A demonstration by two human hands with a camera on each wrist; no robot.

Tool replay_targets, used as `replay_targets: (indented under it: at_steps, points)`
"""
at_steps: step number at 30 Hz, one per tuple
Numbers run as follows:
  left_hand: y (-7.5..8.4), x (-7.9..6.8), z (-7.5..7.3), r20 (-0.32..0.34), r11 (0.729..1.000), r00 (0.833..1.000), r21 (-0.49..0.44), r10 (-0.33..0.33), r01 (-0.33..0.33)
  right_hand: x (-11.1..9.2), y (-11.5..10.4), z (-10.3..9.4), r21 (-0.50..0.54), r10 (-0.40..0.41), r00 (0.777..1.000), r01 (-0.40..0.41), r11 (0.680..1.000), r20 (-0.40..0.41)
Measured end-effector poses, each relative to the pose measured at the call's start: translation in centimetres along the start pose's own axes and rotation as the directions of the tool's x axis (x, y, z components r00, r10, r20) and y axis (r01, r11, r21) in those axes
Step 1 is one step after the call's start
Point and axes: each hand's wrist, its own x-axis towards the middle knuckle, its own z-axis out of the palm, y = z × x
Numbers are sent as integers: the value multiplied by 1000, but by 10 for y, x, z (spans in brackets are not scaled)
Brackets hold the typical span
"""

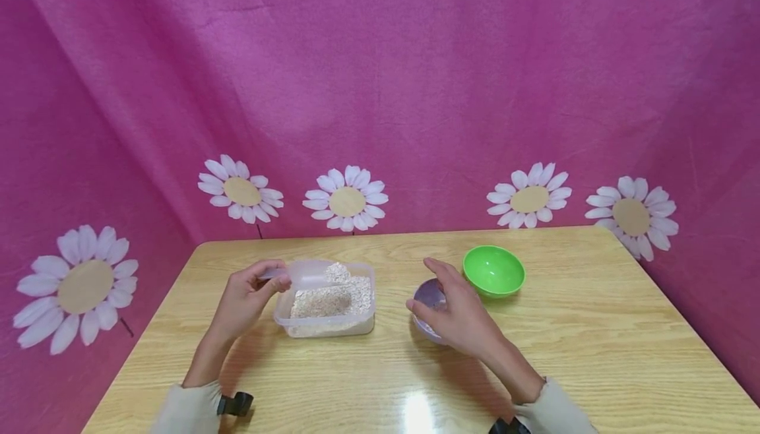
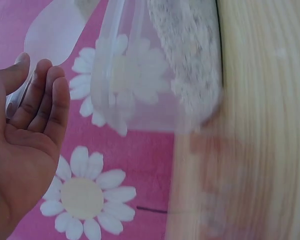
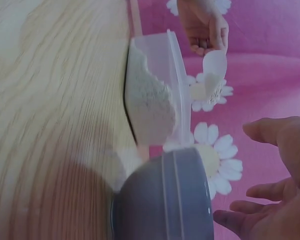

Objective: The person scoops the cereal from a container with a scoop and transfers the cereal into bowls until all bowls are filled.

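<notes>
Scoop (image 3: 215, 64) of oats (image 1: 338, 273) above tub (image 1: 329, 330).
Left hand (image 1: 251, 297) pinches the scoop's handle between thumb and fingers. Right of tub: right hand (image 1: 458, 312), fingers spread, at grey bowl (image 3: 162, 200), rim contact unclear; green bowl (image 1: 494, 271) farther right.

We counted one plastic container (image 1: 332, 328), one scoop (image 3: 215, 65) over it, two bowls right of it: one green bowl (image 1: 493, 271), one grey bowl (image 3: 165, 205). We had two hands, left hand (image 1: 252, 292) and right hand (image 1: 460, 312), one either side. Under it, one table (image 1: 594, 328); behind and beside it, one pink backdrop (image 1: 380, 91), five daisies (image 1: 346, 201).
</notes>
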Motion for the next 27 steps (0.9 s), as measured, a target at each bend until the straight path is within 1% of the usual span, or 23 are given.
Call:
replay_targets:
  at_steps: [3, 9, 15, 20, 27]
  points:
    - [4, 4, 8, 22, 1000, 1000, -15, 1, 0, -2, 6, -7, -8, -1, 1000, 1, 1000, -11]
    - [13, 13, 26, 80, 998, 996, -33, -44, 47, -8, 15, -15, -25, -8, 1000, 8, 1000, -20]
    - [20, 21, 46, 109, 996, 992, -55, -65, 71, -9, 20, -19, -47, -29, 999, 28, 999, -33]
    - [24, 27, 64, 128, 997, 991, -53, -44, 51, -14, 25, -23, -72, -39, 998, 36, 997, -41]
    - [29, 32, 85, 157, 998, 987, -69, 18, -8, -24, 34, -32, -88, -16, 999, 13, 996, -41]
